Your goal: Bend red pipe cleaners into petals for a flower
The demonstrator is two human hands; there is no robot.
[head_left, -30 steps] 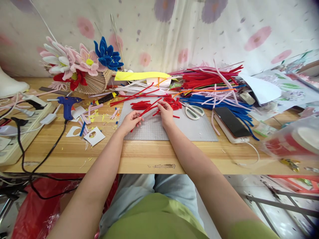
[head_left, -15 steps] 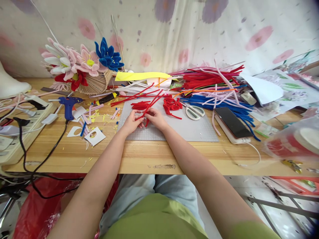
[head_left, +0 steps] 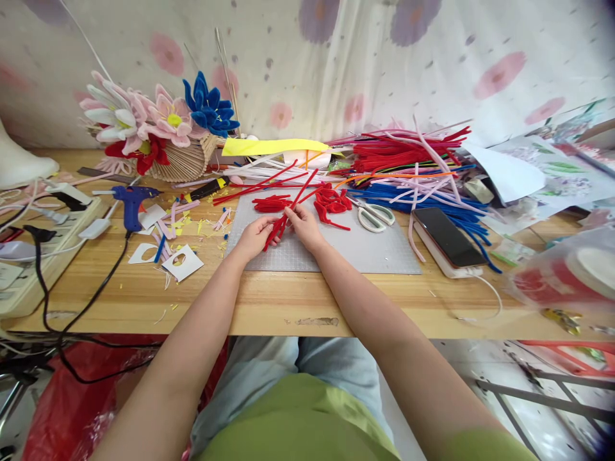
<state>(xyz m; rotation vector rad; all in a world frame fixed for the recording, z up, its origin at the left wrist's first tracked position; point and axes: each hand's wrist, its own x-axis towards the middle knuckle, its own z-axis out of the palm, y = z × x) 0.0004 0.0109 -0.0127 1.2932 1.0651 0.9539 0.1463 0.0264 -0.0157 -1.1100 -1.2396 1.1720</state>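
Between my hands are red pipe cleaners [head_left: 306, 186], their long ends pointing up and to the right. My left hand [head_left: 258, 236] is closed on their lower part, where several red ends stick out below the fingers. Higher up, my right hand [head_left: 302, 226] pinches the same stems. Both hands are over the grey cutting mat [head_left: 355, 256]. Just beyond them lies a small stack of short red pieces [head_left: 271, 203]. To the right sit bent red pipe cleaner loops [head_left: 332, 200] and scissors [head_left: 373, 216] with pale handles.
A blue glue gun [head_left: 132, 205] and white cards [head_left: 183, 263] lie to the left. Finished fuzzy flowers [head_left: 173, 120] stand behind. Bundles of red [head_left: 403, 153] and blue pipe cleaners [head_left: 423, 200] fill the back right. A phone [head_left: 449, 235] rests near a bagged cup [head_left: 571, 269].
My right hand has shifted slightly up along the pipe cleaners. More of their lower red ends now show beneath my left hand, and the upper ends have swung slightly.
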